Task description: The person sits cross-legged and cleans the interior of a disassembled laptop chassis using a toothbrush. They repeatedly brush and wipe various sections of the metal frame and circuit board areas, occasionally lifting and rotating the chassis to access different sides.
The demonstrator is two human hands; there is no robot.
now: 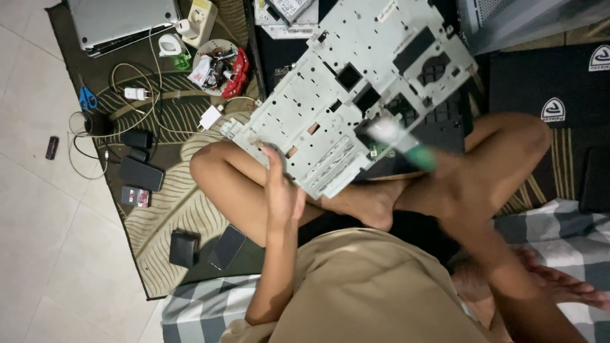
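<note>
Two hands on the job, and both meet at one grey metal frame [356, 89], a big punched plate tilted across the crossed legs. Left hand [283, 190] sits at the frame's lower left corner, fingers wrapped up over the near edge, clamped on it. Right hand [454, 174] is over by the frame's lower right side, closed around a blurred tool [401, 143] with a green handle and pale tip; that tip lies against the plate near its dark cut-outs. So the frame hangs between the hands, the left one holding it from below, the right one just beside its near edge. The hands are well apart, one at each lower corner.

Under the frame's right half, a black keyboard [445, 130] shows on the rug [171, 209]. Off to the left of the left hand, well apart: a dark phone [227, 248], a black wallet [184, 249], chargers and looped white cable [133, 95], blue scissors [88, 98]. Up top, a round dish [219, 67] with red bits, a white socket strip [198, 22], and a grey laptop [124, 22] in the corner.
</note>
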